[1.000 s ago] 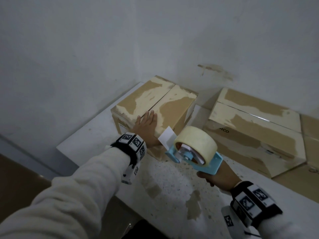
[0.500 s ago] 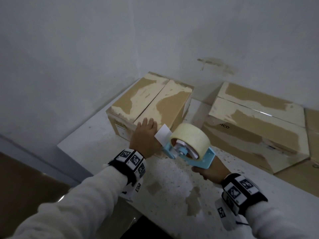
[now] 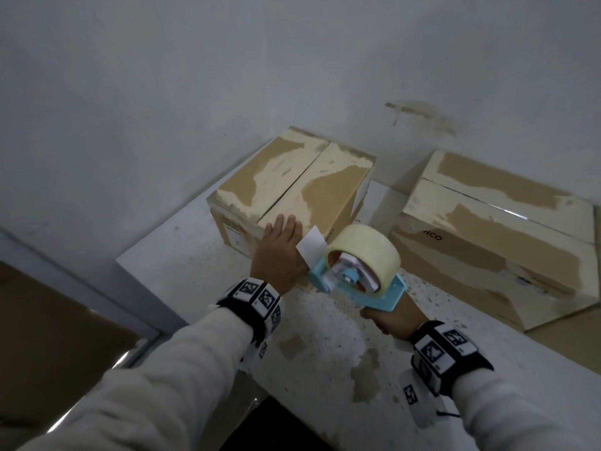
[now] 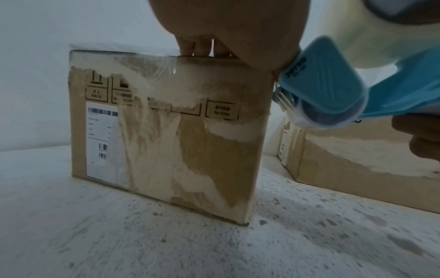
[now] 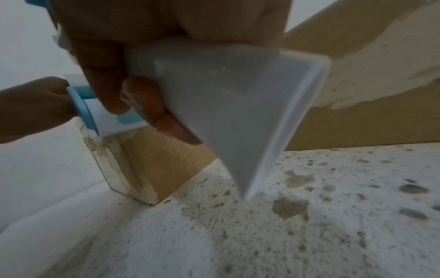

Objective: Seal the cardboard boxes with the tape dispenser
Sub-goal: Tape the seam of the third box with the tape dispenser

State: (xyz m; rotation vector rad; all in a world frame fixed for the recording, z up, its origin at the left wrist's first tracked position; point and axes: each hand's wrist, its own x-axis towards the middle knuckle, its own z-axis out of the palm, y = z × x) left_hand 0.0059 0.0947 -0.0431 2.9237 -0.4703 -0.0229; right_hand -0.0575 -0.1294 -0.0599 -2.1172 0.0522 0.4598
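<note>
A small cardboard box with worn, peeled flaps stands near the table's left corner, its labelled front facing me. My left hand lies flat with straight fingers over the box's near top edge. My right hand grips the white handle of a blue tape dispenser carrying a roll of clear tape. The dispenser's front end is beside my left hand at the box's near right corner, with a white tab sticking up.
A larger cardboard box lies to the right on the speckled white table. Grey walls close the corner behind both boxes. The table's left edge drops to a dark brown floor.
The dispenser has moved left and closer to the small box, up against my left hand. My left hand stays on the box's near edge.
</note>
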